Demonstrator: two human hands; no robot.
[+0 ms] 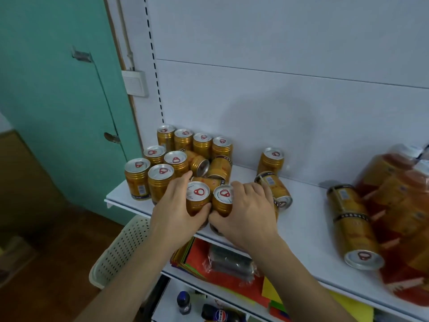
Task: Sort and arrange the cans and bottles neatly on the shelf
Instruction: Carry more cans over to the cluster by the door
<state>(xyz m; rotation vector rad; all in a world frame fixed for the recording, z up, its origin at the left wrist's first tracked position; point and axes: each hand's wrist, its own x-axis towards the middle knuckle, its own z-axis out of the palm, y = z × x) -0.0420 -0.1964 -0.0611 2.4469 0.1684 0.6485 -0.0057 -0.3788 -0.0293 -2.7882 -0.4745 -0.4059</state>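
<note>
the left hand [176, 205] and right hand [246, 210] each curl round an upright gold can [197, 201] at the shelf [306, 219] front edge, touching, so a nudge forward could topple the tipped cans [209, 166] just beyond the fingers.

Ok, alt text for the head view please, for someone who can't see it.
Two hands each grip an upright gold can at the white shelf's front edge: left hand, right hand. Upright cans stand in rows behind left; several lie tipped behind and to the right.
</note>
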